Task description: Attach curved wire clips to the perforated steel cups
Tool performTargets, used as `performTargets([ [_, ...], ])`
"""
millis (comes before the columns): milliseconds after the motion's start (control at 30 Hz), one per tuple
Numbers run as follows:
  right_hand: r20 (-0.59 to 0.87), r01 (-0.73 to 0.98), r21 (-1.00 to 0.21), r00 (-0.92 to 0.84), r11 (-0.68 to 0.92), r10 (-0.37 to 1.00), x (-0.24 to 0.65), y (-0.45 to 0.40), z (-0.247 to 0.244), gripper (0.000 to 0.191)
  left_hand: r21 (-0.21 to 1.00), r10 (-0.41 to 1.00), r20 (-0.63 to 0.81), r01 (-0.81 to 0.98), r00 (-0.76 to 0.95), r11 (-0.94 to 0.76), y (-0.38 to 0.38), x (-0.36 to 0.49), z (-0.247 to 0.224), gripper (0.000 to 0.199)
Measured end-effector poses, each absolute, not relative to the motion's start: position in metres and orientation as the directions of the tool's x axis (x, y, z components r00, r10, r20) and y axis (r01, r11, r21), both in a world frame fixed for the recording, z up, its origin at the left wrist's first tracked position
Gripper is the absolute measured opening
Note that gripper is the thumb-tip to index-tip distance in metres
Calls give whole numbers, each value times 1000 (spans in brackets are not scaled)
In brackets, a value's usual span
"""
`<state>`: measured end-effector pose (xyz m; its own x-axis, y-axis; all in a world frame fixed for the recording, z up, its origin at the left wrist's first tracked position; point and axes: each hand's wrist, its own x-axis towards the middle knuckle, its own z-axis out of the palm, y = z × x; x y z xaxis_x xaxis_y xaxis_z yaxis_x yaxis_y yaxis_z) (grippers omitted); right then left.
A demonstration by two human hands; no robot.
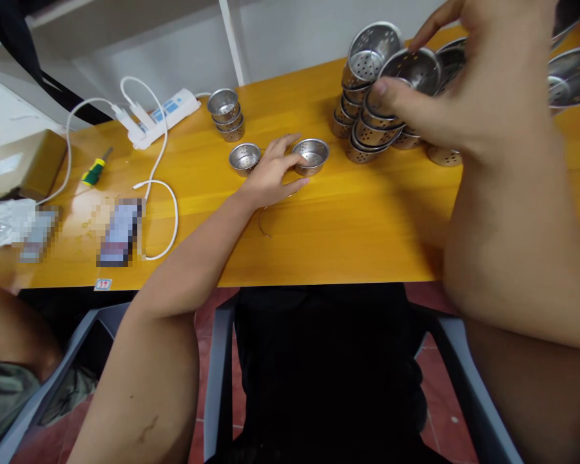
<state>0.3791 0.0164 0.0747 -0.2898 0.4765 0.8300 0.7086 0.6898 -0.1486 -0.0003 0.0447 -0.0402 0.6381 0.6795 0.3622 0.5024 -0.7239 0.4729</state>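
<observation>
My left hand (273, 171) rests low over the table with its fingers spread, between two small perforated metal cups. Its index finger reaches the rim of the right cup (312, 154); the left cup (244, 158) sits by the back of the hand. A thin bent wire (263, 224) lies beneath the thumb, and I cannot tell whether the thumb touches it. Higher up, my right hand (457, 84) grips a perforated metal cup (415, 69) at the top of a stack, thumb in front and a finger at the far rim. Stacked cups (379, 133) stand below it.
Three stacked cups (225, 115) stand at the back, near a white power strip (171, 116) with cables. Leftward lie a screwdriver (95, 171), a phone (120, 232) and a cardboard box (26, 164). Another person's arm (14, 328) shows at the left edge.
</observation>
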Motion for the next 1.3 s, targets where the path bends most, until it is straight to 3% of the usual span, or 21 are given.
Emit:
performTargets([
  [200, 969, 557, -64, -165, 828, 185, 334, -12, 82, 25, 480, 763, 293, 602, 576, -639, 29, 4, -26, 19],
  [267, 966, 523, -38, -199, 852, 165, 316, -23, 82, 23, 482, 764, 377, 593, 524, -645, 36, 2, -27, 20],
  [300, 937, 494, -74, -262, 866, 229, 308, -27, 80, 24, 483, 761, 438, 589, 479, -648, 42, -2, -29, 24],
  [367, 791, 426, -220, -449, 878, 416, 296, -31, 74, 22, 490, 747, 554, 580, 368, -650, 60, -12, -37, 35],
  [467, 385, 396, -464, -715, 792, 583, 283, -28, 57, 6, 526, 725, 650, 553, 229, -646, 89, -32, -51, 53],
  [567, 123, 501, -547, -744, 670, 657, 261, -24, 42, 10, 565, 716, 678, 504, 167, -653, 106, -43, -63, 79],
  [733, -52, 699, -394, -665, 597, 745, 222, -34, 45, 9, 547, 688, 703, 479, 183, -687, 109, -34, -69, 100],
  [1033, -366, 855, -103, -507, 508, 781, 234, -50, 83, 10, 530, 680, 682, 458, 270, -714, 110, -35, -73, 101],
  [1300, -372, 789, 59, -551, 612, 747, 222, -62, 84, 33, 484, 632, 732, 457, 256, -746, 121, -32, -84, 107],
])
